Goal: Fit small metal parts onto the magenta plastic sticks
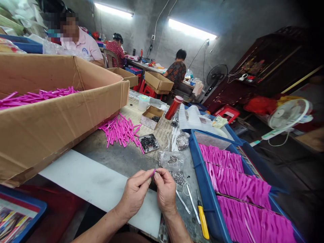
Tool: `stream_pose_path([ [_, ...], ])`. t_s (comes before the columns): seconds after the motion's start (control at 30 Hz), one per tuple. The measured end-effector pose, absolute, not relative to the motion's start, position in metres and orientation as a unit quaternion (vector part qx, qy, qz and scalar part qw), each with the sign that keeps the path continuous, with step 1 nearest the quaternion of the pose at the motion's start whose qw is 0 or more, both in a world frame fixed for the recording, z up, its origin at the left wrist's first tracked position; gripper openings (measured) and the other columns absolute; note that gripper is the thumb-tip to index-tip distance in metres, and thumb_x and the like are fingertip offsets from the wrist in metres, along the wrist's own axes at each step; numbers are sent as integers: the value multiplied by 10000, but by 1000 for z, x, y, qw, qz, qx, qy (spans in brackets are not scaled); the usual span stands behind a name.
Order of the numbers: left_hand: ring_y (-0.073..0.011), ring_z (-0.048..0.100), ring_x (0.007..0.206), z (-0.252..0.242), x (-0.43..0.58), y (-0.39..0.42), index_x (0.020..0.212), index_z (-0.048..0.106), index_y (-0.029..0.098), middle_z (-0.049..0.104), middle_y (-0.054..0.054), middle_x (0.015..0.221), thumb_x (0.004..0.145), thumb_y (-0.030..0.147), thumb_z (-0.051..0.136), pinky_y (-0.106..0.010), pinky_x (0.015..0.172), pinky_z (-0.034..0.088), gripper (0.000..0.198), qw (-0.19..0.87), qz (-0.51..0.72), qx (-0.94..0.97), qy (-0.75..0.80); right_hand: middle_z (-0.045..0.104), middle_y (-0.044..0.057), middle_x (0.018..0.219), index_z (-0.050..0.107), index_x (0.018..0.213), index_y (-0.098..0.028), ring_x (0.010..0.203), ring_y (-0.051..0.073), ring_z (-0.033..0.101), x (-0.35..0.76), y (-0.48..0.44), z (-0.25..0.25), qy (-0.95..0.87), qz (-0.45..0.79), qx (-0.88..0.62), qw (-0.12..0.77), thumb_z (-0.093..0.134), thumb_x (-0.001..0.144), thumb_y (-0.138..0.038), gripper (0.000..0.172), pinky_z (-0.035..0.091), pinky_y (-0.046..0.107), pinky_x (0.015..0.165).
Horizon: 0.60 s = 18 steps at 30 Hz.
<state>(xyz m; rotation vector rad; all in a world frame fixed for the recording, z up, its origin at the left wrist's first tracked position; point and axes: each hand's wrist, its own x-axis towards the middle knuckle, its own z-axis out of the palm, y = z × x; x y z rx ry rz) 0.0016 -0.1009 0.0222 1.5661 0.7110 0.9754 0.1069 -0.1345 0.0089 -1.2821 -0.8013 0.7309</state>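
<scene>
Above the front of the table, my left hand (134,191) and my right hand (165,193) meet at the fingertips. Both pinch a small magenta plastic piece (153,173), mostly hidden by the fingers. Beyond them lies a heap of magenta plastic sticks (120,131), beside a small tray of tiny black parts (149,143). Clear bags of small metal parts (177,177) are just past my right hand. To its right lie thin white strips (191,201) and a screwdriver with a yellow handle (203,222).
A large cardboard box (63,118) with more magenta sticks stands left. A blue crate (202,189) on the right holds rows of magenta pieces. Farther back are a small carton (149,122), a red bottle (173,108) and a lidded tub (143,104). Several people sit in the background.
</scene>
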Motion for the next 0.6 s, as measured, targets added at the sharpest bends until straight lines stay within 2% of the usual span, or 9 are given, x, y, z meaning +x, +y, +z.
stream_pose_path([
  [0.2, -139, 521, 660, 23, 2, -101, 1039, 591, 183, 552, -49, 732, 778, 201, 450, -211, 513, 442, 297, 552, 409, 661, 301, 517, -9, 630, 543, 692, -170, 599, 127, 466, 107, -135, 11, -361, 305, -584, 659, 558, 691, -298, 128, 390, 237, 578],
  [0.47, -125, 520, 618, 26, 3, -103, 1007, 611, 174, 563, -42, 722, 772, 189, 452, -213, 539, 446, 284, 538, 420, 670, 292, 387, -46, 533, 491, 635, -173, 487, 93, 346, 105, -137, 10, -366, 339, -570, 653, 465, 757, -382, 243, 306, 209, 471],
  [0.6, -130, 527, 637, 24, 2, -103, 1005, 611, 173, 557, -37, 713, 772, 180, 451, -221, 564, 450, 283, 541, 420, 667, 294, 404, -39, 557, 501, 657, -170, 502, 93, 357, 105, -137, 10, -363, 342, -563, 659, 467, 760, -376, 232, 311, 210, 480],
])
